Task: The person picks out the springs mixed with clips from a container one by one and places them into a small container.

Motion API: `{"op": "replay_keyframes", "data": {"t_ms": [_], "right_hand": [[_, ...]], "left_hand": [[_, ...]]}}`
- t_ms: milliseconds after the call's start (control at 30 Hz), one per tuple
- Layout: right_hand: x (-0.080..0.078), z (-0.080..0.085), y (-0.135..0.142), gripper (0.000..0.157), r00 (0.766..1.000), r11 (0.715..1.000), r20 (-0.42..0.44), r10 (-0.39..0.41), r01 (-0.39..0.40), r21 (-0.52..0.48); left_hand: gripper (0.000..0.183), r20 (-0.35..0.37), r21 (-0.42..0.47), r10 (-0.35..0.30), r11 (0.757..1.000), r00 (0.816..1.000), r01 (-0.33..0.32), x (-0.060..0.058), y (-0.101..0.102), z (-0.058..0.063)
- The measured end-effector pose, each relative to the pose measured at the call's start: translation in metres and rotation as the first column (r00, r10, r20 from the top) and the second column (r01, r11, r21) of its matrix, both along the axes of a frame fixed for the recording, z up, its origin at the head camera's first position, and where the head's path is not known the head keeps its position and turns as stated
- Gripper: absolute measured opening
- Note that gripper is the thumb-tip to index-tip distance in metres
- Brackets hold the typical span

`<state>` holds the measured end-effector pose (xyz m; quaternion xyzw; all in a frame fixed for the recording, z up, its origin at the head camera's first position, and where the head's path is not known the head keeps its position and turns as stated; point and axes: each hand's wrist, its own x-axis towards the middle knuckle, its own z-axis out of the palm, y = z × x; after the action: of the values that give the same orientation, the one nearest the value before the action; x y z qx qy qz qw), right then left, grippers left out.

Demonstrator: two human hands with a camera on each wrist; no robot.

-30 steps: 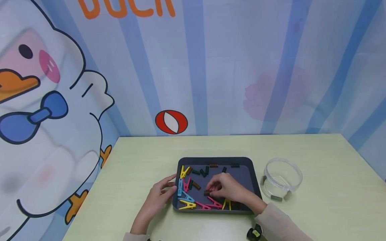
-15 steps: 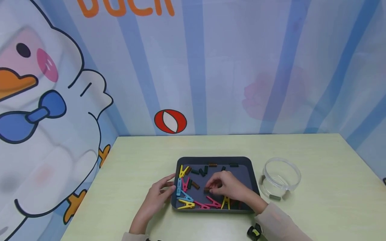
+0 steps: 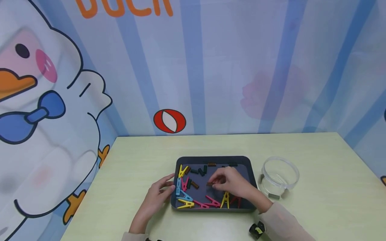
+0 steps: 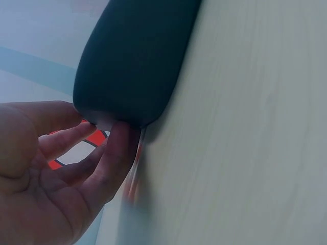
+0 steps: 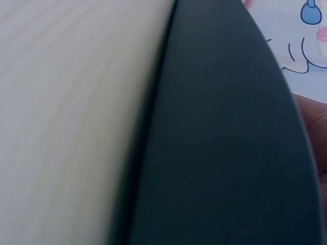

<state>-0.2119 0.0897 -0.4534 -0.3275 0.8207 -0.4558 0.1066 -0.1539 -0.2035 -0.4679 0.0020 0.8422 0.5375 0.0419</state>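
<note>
My right hand (image 3: 230,182) is over the middle of the dark grey tray (image 3: 251,167), pinching a copper-coloured coil spring (image 3: 209,183) between thumb and fingertips. Only a sliver of this hand shows behind the tray's wall in the right wrist view. My left hand (image 3: 158,194) touches the tray's left end with thumb and fingers; in the left wrist view its relaxed fingers (image 4: 104,173) rest against the end wall. Around the right hand lie dark springs (image 3: 194,171), another copper spring (image 3: 195,185), and yellow (image 3: 225,199), pink (image 3: 213,202) and blue clothespins (image 3: 178,186).
A clear round container (image 3: 280,177) stands on the table (image 3: 331,187) right of the tray, with small dark pieces at its base. A black object with a yellow-green mark (image 3: 257,230) is by the right sleeve. A printed duck backdrop (image 3: 226,67) rises behind the table.
My right hand has moved the pinched copper spring away from the near clothespins, toward the tray's middle and slightly right. The left hand stays at the tray's end.
</note>
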Motion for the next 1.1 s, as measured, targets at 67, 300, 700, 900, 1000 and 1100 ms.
{"op": "replay_keyframes", "data": {"t_ms": [67, 300, 700, 900, 1000, 1100], "right_hand": [[0.001, 0.003, 0.002, 0.015, 1.0, 1.0, -0.006, -0.009, 0.009, 0.0], [0.003, 0.013, 0.009, 0.015, 0.999, 0.999, -0.028, -0.038, 0.038, -0.019], [0.006, 0.024, 0.028, 0.016, 0.994, 0.992, -0.036, -0.106, 0.103, -0.076], [0.01, 0.033, 0.038, 0.016, 0.983, 0.981, -0.03, -0.18, 0.177, -0.082], [0.01, 0.036, 0.043, 0.016, 0.975, 0.973, -0.029, -0.221, 0.218, -0.074], [0.011, 0.039, 0.047, 0.016, 0.968, 0.965, -0.019, -0.252, 0.25, -0.074]], "left_hand": [[0.045, -0.009, 0.005, -0.007, 1.0, 1.0, 0.007, 0.001, 0.0, 0.001], [0.045, -0.003, 0.003, -0.008, 1.0, 1.0, 0.008, 0.001, 0.001, 0.001], [0.045, -0.003, 0.016, -0.006, 1.0, 1.0, 0.006, 0.001, 0.002, 0.0], [0.043, -0.02, 0.021, 0.009, 1.0, 1.0, -0.009, 0.001, 0.003, 0.001], [0.043, -0.024, 0.025, 0.013, 1.0, 1.0, -0.012, 0.001, 0.003, 0.002], [0.043, -0.016, 0.029, 0.011, 1.0, 1.0, -0.011, 0.001, 0.003, 0.003]]}}
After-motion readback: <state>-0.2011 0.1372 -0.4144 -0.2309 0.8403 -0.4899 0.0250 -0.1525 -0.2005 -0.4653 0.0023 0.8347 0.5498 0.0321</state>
